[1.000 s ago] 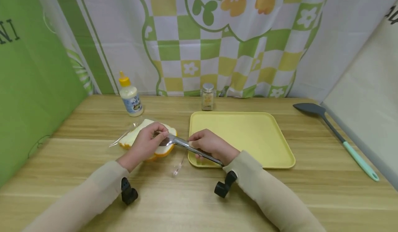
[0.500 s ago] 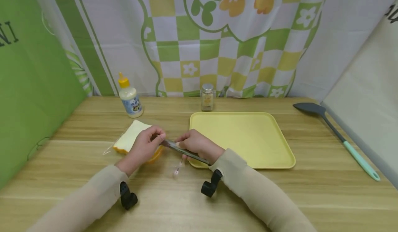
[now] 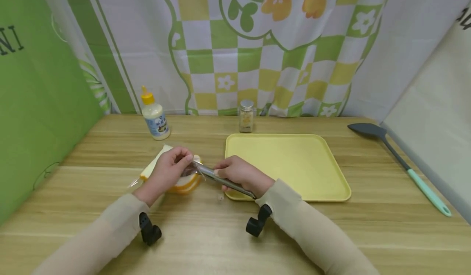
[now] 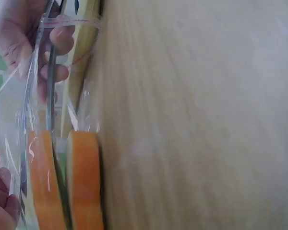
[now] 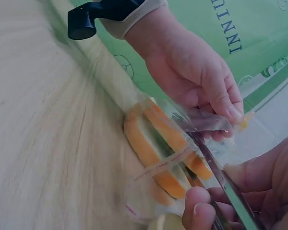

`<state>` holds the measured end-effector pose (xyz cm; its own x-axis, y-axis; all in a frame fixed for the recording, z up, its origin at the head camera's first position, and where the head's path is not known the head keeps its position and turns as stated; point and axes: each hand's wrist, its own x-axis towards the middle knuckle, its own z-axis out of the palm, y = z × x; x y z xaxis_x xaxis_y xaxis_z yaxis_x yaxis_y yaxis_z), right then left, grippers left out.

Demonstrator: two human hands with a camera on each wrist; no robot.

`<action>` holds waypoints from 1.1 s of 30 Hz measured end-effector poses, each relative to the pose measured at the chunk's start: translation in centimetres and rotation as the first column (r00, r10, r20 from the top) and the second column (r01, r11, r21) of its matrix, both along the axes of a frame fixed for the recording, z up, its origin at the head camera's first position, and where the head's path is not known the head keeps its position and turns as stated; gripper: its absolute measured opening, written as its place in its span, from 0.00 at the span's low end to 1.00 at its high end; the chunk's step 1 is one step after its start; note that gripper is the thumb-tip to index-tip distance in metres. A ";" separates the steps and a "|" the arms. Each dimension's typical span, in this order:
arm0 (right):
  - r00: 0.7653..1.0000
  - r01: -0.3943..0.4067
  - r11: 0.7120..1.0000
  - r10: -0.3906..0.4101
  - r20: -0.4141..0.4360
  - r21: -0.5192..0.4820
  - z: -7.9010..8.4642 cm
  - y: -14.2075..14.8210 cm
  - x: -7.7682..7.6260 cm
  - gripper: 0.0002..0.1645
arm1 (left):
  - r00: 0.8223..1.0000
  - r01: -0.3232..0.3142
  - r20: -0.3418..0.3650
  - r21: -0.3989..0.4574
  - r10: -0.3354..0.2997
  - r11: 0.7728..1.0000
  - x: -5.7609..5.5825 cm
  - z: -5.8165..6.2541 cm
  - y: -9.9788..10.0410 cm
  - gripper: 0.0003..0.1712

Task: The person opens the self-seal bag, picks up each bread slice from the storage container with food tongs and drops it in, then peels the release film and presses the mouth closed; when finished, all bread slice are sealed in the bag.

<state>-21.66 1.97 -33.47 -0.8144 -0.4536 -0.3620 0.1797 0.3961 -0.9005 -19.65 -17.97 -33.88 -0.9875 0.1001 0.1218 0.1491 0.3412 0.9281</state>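
Note:
My left hand (image 3: 167, 172) pinches the open edge of a clear plastic bag (image 5: 209, 123). Two slices of bread with orange-brown crust (image 4: 84, 172) lie in it, one over the other with a gap between. My right hand (image 3: 241, 172) grips a pair of metal tongs (image 3: 233, 184), which slant leftward into the bag mouth. In the left wrist view, one tong arm runs along the outer face of the upper slice (image 4: 43, 172); the other points at the gap between the slices. The tong tips are hidden behind the bread and bag. My right fingers (image 5: 199, 208) curl round both arms.
A yellow tray (image 3: 287, 138) lies right of the bread. Behind stand a yellow-capped squeeze bottle (image 3: 156, 121) and a small glass shaker jar (image 3: 246, 117). A dark turner with a mint handle (image 3: 427, 191) lies at the far right, near the wall.
The right hand and tongs first moved left, then slightly back right. The bread and bag shifted left and partly back, and the bag's loose lower edge moved right. The left hand kept its pinch.

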 end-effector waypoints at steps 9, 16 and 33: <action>0.999 -0.011 0.999 0.014 -0.048 0.050 0.6 1.9 0.7 0.19 | 0.996 -0.002 -0.088 -0.068 -0.004 0.998 0.0 0.2 0.9 0.06; 0.995 -0.034 0.996 0.042 -0.093 0.088 1.6 3.1 1.2 0.17 | 0.989 0.023 -0.141 -0.119 -0.040 0.993 -0.1 0.6 1.4 0.05; 0.996 -0.023 0.998 0.028 -0.080 0.058 1.4 10.5 3.2 0.19 | 0.986 -0.017 -0.165 -0.200 -0.017 0.980 -0.4 0.1 1.5 0.03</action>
